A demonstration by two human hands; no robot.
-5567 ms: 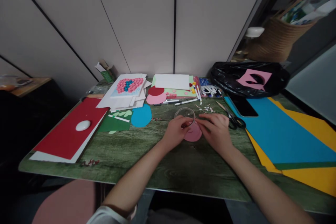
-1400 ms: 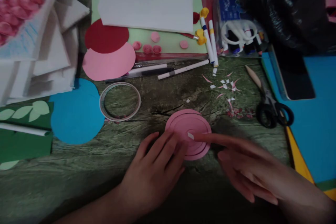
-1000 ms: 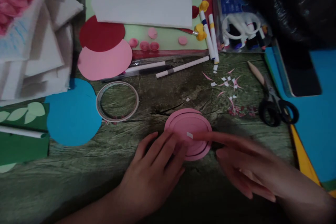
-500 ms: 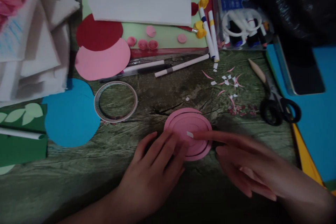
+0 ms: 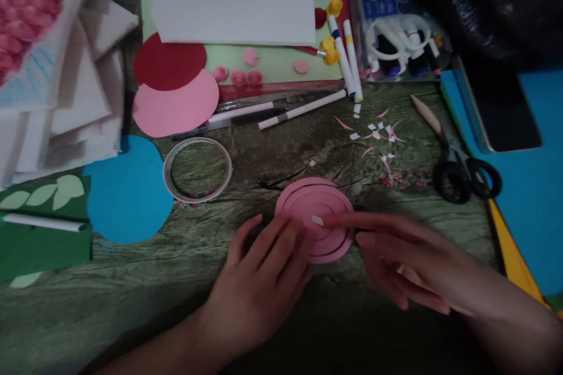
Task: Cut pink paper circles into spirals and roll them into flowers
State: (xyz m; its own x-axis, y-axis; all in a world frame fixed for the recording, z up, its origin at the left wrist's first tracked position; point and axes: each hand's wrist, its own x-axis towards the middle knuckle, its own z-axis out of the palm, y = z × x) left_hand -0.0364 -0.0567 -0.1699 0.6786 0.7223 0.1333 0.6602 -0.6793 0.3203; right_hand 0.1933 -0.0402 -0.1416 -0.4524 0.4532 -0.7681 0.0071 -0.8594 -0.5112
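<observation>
A pink paper circle cut into a spiral lies flat on the table in the head view. On its middle is a small white piece, perhaps tape backing. My left hand is open, its fingertips resting on the spiral's left side. With the index finger stretched out, my right hand touches the spiral at the white piece; its other fingers are loosely bent and hold nothing. A roll of clear tape lies to the left, apart from both hands, beside a blue paper circle.
Scissors and a phone lie to the right, on or near blue paper. Pink and white scraps are scattered before them. Markers, a pink oval, rolled pink paper pieces and a black bag are farther back.
Since the oldest frame the view has come closer and the tape roll has gone from my hands to the table at left. Over the last second both hands stay almost still on the spiral.
</observation>
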